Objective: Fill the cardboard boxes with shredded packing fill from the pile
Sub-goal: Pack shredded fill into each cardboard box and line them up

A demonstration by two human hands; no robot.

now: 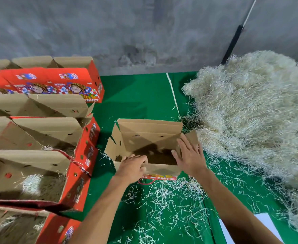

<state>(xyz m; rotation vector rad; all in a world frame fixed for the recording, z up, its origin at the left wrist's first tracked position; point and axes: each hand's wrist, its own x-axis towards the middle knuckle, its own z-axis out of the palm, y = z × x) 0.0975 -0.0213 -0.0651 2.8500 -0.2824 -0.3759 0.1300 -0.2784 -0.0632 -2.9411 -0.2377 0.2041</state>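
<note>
An open cardboard box (144,132) stands on the green floor cover in the middle, flaps up, its inside brown and bare of fill. My left hand (132,167) grips the box's near wall at its left end, fingers curled over the rim. My right hand (189,154) lies flat with straight fingers against the box's right flap. A big pale pile of shredded packing fill (255,110) rises just right of the box.
Rows of open red printed boxes (85,147) stand at the left, some with a little fill inside. Loose shreds (171,198) litter the green cover (141,95) in front of me. A white sheet (266,224) lies at the lower right. A grey wall stands behind.
</note>
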